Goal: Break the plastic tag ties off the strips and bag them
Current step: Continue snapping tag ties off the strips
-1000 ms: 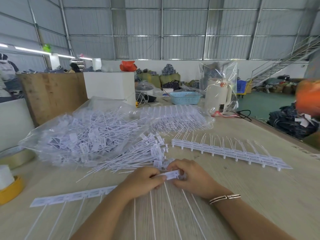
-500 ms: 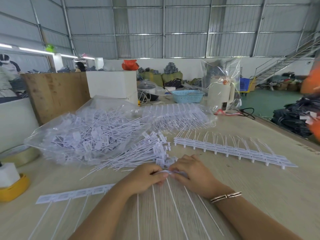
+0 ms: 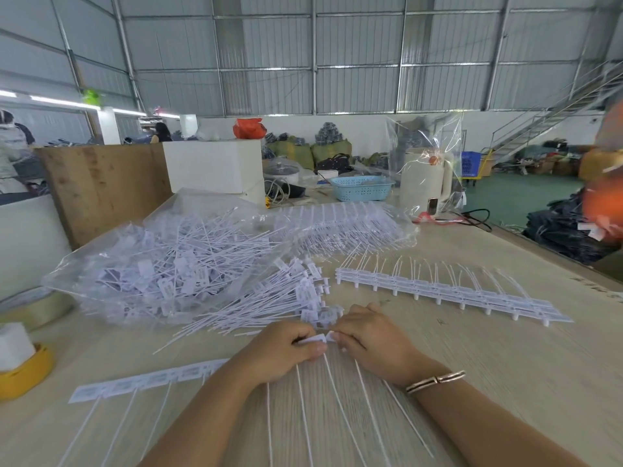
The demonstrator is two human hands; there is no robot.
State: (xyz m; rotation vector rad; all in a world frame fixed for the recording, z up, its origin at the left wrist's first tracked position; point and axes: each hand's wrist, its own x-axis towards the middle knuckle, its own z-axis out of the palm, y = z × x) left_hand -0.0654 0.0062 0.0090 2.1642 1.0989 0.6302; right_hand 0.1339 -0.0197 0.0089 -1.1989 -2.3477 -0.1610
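Observation:
A white strip of tag ties (image 3: 148, 382) lies across the table in front of me, its thin tails running toward me. My left hand (image 3: 276, 352) pinches the strip's right end. My right hand (image 3: 374, 338) pinches the outermost tag tie (image 3: 332, 336), bent up at the joint against the strip. Just beyond my hands lies a loose pile of separated ties (image 3: 269, 298). A clear plastic bag (image 3: 161, 264) full of ties sits at the left. Stacked whole strips (image 3: 445, 291) lie at the right.
A second clear bag of strips (image 3: 344, 227) lies further back. A yellow tape holder (image 3: 23, 372) and a tape roll (image 3: 40, 308) sit at the left edge. A white box (image 3: 215, 166), a blue basket (image 3: 362, 187) and a bagged kettle (image 3: 424, 176) stand behind.
My hands have bent the strip's end tag upward at the joint; before, it lay flat between my fingers. The view has shifted slightly.

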